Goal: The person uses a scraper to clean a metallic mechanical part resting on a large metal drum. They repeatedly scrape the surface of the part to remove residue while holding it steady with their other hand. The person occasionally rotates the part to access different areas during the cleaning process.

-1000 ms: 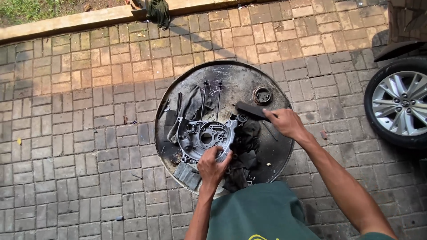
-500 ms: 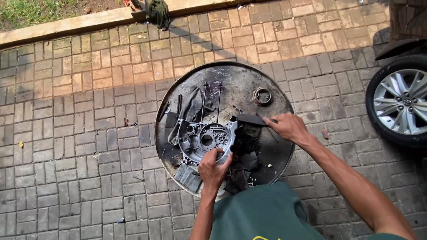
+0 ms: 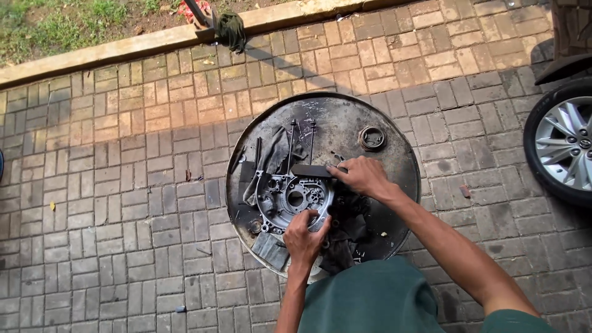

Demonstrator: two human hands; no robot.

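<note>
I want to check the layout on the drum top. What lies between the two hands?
In the head view, the grey metal cover lies between the left hand and the right hand. The right hand holds a dark flat bar over its upper edge.

We found bare metal on the round drum top [image 3: 394, 142] toward three o'clock; long rods [image 3: 300, 145], perhaps bolts, blocked twelve o'clock.

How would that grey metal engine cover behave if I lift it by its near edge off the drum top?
The engine cover looks like a stiff metal casting, so it should probably lift as one piece without flexing. Its flat, open-centred shape suggests it will swing or tilt rather than roll. The left hand grips its near rim among dark rags; the surface may be oily and slippery.
</note>
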